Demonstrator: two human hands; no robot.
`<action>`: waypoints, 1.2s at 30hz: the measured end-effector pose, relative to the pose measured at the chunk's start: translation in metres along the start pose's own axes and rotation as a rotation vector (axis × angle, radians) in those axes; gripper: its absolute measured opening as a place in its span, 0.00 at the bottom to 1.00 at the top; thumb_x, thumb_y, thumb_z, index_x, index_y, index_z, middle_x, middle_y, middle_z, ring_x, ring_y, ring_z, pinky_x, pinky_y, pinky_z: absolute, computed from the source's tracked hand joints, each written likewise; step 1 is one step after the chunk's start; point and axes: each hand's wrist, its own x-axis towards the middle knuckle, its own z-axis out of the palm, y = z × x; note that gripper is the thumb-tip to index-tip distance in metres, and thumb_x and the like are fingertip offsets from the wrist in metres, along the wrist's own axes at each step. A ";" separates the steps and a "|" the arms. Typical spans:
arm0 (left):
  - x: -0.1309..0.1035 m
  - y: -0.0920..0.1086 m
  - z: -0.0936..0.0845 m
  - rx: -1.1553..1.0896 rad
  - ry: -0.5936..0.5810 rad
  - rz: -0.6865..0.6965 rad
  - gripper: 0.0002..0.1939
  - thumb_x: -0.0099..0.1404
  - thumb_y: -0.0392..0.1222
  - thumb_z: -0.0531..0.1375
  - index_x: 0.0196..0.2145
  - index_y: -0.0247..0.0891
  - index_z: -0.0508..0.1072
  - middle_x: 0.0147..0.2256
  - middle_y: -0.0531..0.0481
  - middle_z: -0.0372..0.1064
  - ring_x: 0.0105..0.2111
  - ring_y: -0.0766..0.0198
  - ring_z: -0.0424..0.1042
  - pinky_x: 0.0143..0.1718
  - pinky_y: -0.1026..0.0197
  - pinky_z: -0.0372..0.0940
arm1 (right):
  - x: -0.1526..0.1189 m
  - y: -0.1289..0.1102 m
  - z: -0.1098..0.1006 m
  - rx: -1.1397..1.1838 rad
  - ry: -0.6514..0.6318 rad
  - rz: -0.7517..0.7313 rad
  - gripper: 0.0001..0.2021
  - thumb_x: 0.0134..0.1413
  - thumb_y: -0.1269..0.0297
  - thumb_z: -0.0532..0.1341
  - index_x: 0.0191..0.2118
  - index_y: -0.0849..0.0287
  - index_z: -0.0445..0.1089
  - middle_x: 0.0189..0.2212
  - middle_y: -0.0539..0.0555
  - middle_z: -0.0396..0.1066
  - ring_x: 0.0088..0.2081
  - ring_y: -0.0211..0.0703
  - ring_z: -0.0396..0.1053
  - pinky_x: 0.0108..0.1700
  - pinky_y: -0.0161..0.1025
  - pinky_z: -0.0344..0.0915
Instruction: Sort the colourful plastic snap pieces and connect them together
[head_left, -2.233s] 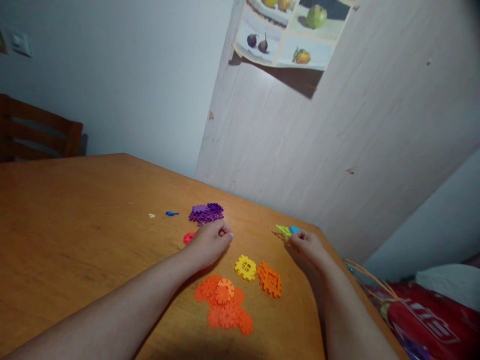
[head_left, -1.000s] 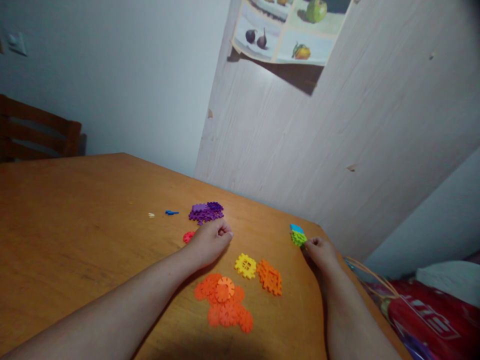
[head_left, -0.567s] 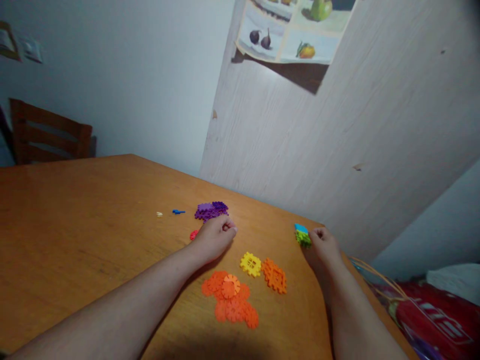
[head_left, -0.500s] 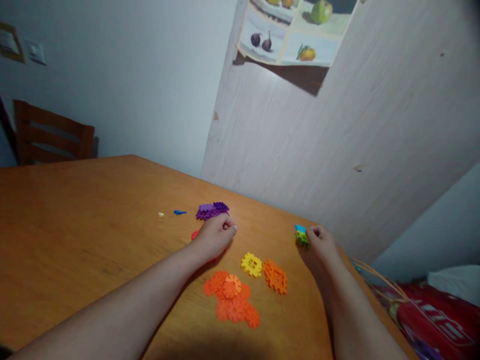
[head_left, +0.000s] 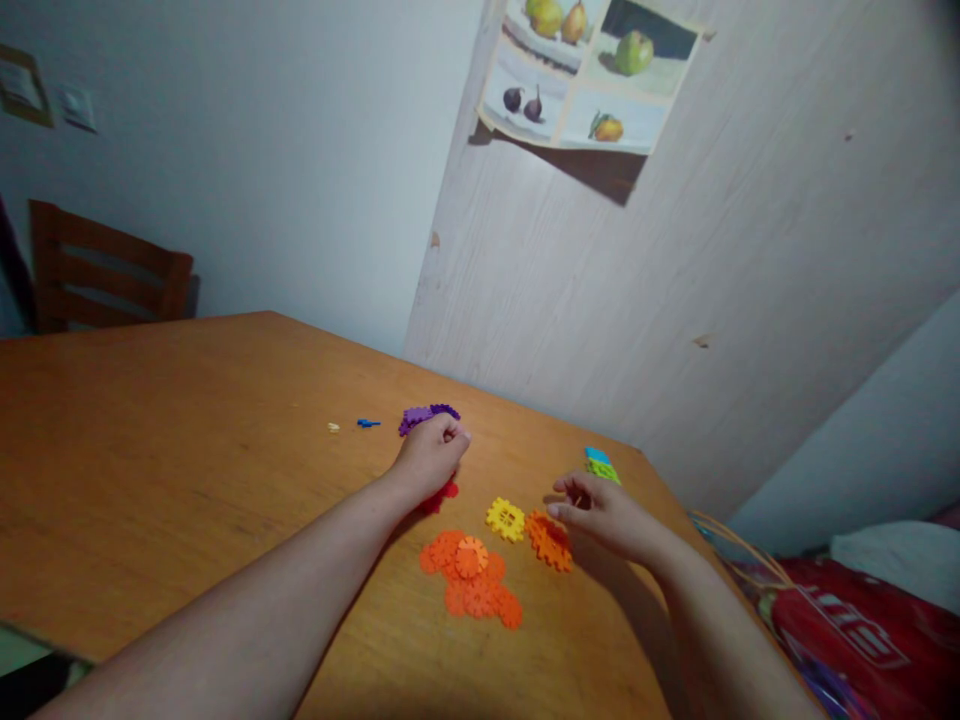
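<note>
The head view has the orange toothed pieces [head_left: 550,545] lying on the desk [head_left: 225,450], overlapping one another, just beside a single yellow toothed piece [head_left: 505,521]. The right hand [head_left: 600,508] is over or beside the orange ones, thumb and fingers parted and no piece visible in its grasp; whether it touches them cannot be told.

Just beyond that hand, the green pieces [head_left: 603,470] lie with a light blue piece [head_left: 596,455] at their far end, partly hidden. The left hand [head_left: 431,452] is curled closed at the near side of the purple pieces [head_left: 417,417], covering part of them and of the red pieces [head_left: 450,491] below its wrist; what it may hold is hidden.

As things lie, purple, red and orange make separate clusters, while green and light blue share one place. Nearest the camera, the round orange-red discs [head_left: 480,590] form a loose, overlapping heap rather than a neat stack. A small dark blue piece [head_left: 367,423] and some pale bits [head_left: 333,427] lie apart from the larger groups, left of the purple. Past the desk stands a wooden chair [head_left: 105,260].
</note>
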 end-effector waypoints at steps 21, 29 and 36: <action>0.010 0.001 -0.018 -0.111 0.212 -0.009 0.09 0.56 0.45 0.61 0.24 0.38 0.70 0.23 0.52 0.66 0.24 0.65 0.64 0.27 0.62 0.59 | -0.040 -0.015 0.010 -0.295 -0.124 0.101 0.11 0.48 0.60 0.65 0.38 0.56 0.71 0.34 0.51 0.73 0.33 0.39 0.66 0.31 0.35 0.53; 0.010 0.001 -0.016 -0.114 0.193 -0.057 0.08 0.55 0.45 0.62 0.26 0.37 0.71 0.23 0.52 0.68 0.24 0.65 0.65 0.27 0.63 0.60 | -0.043 -0.021 0.002 -0.282 -0.089 0.165 0.09 0.51 0.57 0.64 0.34 0.57 0.68 0.30 0.51 0.72 0.31 0.38 0.64 0.30 0.36 0.50; 0.010 0.000 -0.015 -0.127 0.161 -0.052 0.10 0.56 0.47 0.61 0.25 0.38 0.70 0.24 0.51 0.68 0.24 0.65 0.65 0.25 0.63 0.60 | -0.054 -0.039 0.005 -0.337 -0.224 0.161 0.19 0.44 0.50 0.69 0.37 0.55 0.68 0.34 0.50 0.72 0.32 0.39 0.64 0.30 0.36 0.51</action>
